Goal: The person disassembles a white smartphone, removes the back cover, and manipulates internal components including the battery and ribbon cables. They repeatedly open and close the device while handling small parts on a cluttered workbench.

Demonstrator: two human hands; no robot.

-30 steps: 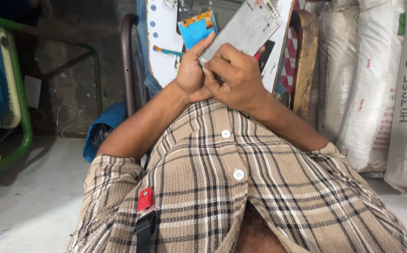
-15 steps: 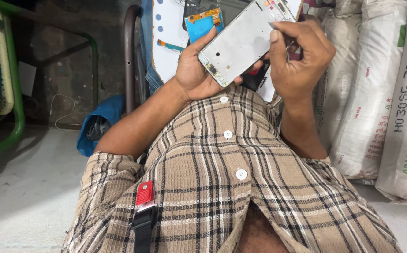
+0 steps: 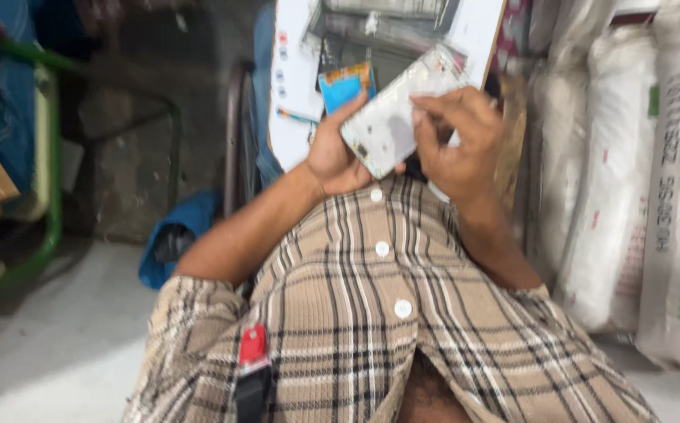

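Shifted since half a second ago: right hand (image 3: pixel 459 145) down from the upper end of the flat white rectangular phone panel (image 3: pixel 402 110) onto its right long edge, fingers now curled over that edge near the middle. Panel itself tilted much as before, long axis running from lower left to upper right, lower end close above the chest of the tan plaid buttoned shirt (image 3: pixel 371 313).

Left hand (image 3: pixel 338 153) closed on the panel from the left and below, thumb lying up along the left long edge, palm behind the lower corner. Right hand pinched on the opposite long edge; whether fingertips press the face or only the rim, cannot tell through the blur. Hands thus on either side of the panel, apart from one another, both clamped on it, neither clearly nearer. Held in the air, resting on no surface.

Behind the hands: a white printed cardboard box (image 3: pixel 308 86) leaning upright, with a small blue and orange card (image 3: pixel 346 84) just left of the panel's upper half. Well right, stacked white woven sacks (image 3: pixel 653 172). Far left, a green metal chair frame (image 3: pixel 50 180).
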